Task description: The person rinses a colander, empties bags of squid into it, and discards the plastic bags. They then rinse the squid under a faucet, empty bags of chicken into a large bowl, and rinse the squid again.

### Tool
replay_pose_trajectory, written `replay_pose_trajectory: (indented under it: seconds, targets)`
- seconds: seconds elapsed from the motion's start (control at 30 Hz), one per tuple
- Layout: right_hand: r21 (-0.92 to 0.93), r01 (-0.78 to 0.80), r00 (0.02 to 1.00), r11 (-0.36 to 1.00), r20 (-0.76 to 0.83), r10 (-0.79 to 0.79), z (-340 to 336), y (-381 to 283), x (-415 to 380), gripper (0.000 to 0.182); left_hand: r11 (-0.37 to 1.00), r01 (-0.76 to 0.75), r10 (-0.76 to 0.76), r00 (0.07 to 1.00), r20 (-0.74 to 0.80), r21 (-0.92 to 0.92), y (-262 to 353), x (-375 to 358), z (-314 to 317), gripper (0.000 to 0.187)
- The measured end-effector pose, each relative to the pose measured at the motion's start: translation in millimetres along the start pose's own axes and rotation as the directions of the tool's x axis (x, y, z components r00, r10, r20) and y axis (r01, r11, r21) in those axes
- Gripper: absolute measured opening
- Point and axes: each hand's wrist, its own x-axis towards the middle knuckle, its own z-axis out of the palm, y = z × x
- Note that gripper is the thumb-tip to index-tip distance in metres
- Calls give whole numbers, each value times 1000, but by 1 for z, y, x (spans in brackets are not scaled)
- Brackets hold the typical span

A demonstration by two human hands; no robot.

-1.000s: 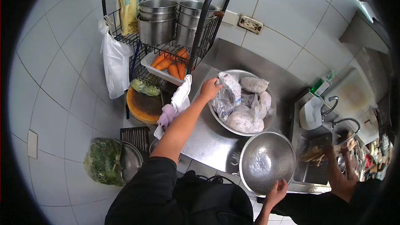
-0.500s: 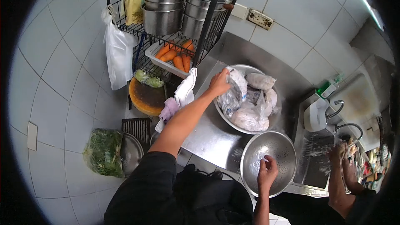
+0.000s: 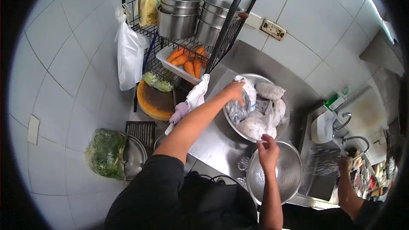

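Note:
A wide metal bowl (image 3: pixel 286 121) on the steel counter (image 3: pixel 213 153) holds several clear plastic bags with frozen-looking contents (image 3: pixel 253 128). At the bowl's left side my left hand (image 3: pixel 237 92) rests on a bag with dark contents (image 3: pixel 238 110), its thumb apart from the other fingers. Over the far rim of a metal colander (image 3: pixel 292 166), close to the bowl, is my right hand (image 3: pixel 268 152). Its fingers are bent; whether they hold anything is too small to tell. Inside the colander no food shows.
A black wire rack (image 3: pixel 221 34) holds steel pots (image 3: pixel 179 21) and carrots (image 3: pixel 187 61). Below are a round board (image 3: pixel 155 102) and bagged greens (image 3: pixel 106 153). On the right, a co-worker's hand (image 3: pixel 346 164) is by a running tap (image 3: pixel 362 140) over a sink (image 3: pixel 321 183).
My right hand has moved from over the colander's middle up to its far rim, nearer the bowl. My left hand has shifted slightly over the bag. The view has shifted slightly.

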Motion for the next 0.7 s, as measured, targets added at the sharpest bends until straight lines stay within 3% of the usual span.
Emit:
replay_pose_trajectory:
  seconds: [0.1, 0.13, 0.23, 0.27, 0.37, 0.6, 0.7]
  targets:
    - [21, -59, 998, 998, 30, 59, 1, 6, -15, 30, 992, 38, -51, 993, -109, -118, -19, 3, 22, 101]
    - [33, -91, 995, 995, 33, 90, 2, 12, -20, 30, 966, 145, -167, 982, -90, -214, -19, 2, 24, 84]
    - [53, -136, 991, 989, 23, 135, -2, 28, -33, 31, 963, 118, -168, 965, -201, -242, -17, -4, 23, 74]
    - [61, -154, 988, 986, 19, 153, -4, 30, -36, 31, 958, 121, -183, 955, -233, -258, -13, -8, 23, 62]
    - [35, -198, 980, 979, -3, 199, -12, 35, -43, 31, 948, 125, -196, 954, -227, -291, -3, -9, 16, 52]
    - [47, -144, 987, 988, -72, 147, -21, 49, -36, 30, 974, -80, -7, 926, -377, -214, 21, -14, -22, 35]
    - [34, -93, 994, 995, -61, 95, -19, 25, -14, 32, 980, -140, 60, 881, -469, -138, 33, -10, -42, 39]
